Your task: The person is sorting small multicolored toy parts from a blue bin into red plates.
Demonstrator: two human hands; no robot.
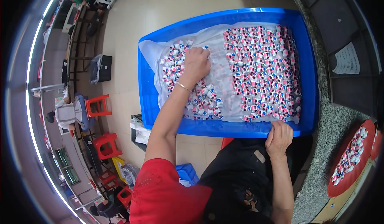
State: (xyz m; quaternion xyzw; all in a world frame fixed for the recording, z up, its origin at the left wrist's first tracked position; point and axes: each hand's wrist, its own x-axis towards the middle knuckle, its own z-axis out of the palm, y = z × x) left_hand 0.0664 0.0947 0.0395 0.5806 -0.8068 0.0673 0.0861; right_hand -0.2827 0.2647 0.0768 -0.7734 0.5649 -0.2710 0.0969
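A large blue plastic tub (224,130) lies before me, lined with a thin white sheet (220,70). On its right side, small white, pink and blue figures (262,72) stand packed in close rows. More of these figures (204,100) lie loosely heaped on the left side. My left hand (197,65) reaches over that heap, its fingers curled downward at the far part of the pile. The fingertips are hidden, so what they pinch cannot be made out. My right hand (279,139) is closed over the tub's near rim, toward the right corner.
At right, a red tray (340,188) of similar pieces stands beside a speckled stone ledge (332,136). A dark bin with white lining (140,132) is left of the tub. Further left are red stools (99,105), a black bin (105,68) and a seated person (72,113) at a long bench.
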